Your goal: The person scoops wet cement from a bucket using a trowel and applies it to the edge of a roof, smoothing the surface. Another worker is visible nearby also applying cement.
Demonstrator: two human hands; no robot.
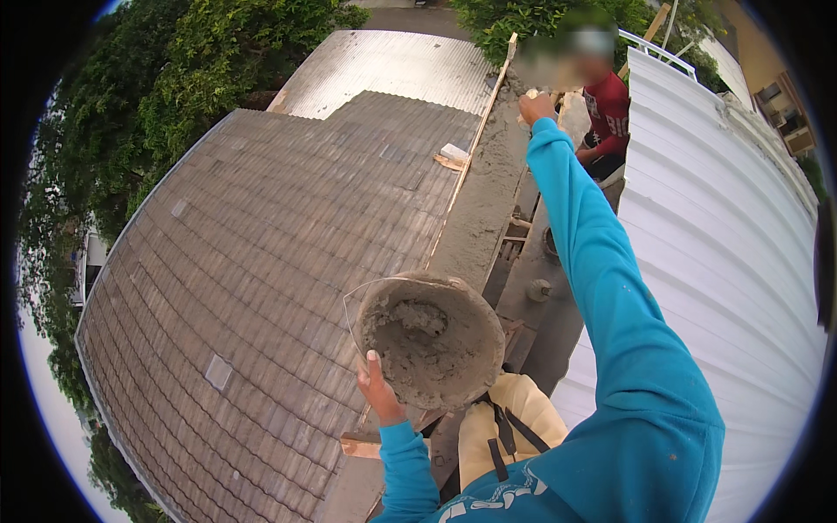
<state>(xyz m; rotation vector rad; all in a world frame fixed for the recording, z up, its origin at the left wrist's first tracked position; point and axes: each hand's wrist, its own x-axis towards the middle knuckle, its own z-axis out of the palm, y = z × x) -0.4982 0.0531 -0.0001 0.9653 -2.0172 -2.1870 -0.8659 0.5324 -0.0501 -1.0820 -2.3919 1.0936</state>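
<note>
A round bucket (485, 324), its inside coated with grey, with a thin wire handle swung to the left, is tipped so its mouth faces me. Wet mortar (417, 347) lies in its bottom. My left hand (380, 390) grips the bucket's near left rim, thumb on the edge. Stretched far ahead, my right hand (538, 108) is closed at the far part of a wet concrete strip (475, 209). Whatever its fingers hold is too small to make out. A thin wooden board (475, 139) edges the strip's left side.
A brown tiled roof (261, 253) slopes away left; white corrugated metal roofing (706, 218) rises right. A co-worker in a red top (608, 109) crouches beyond my right arm. Right of the strip is a gap with wood pieces (514, 231). A white block (453, 152) sits beside the board.
</note>
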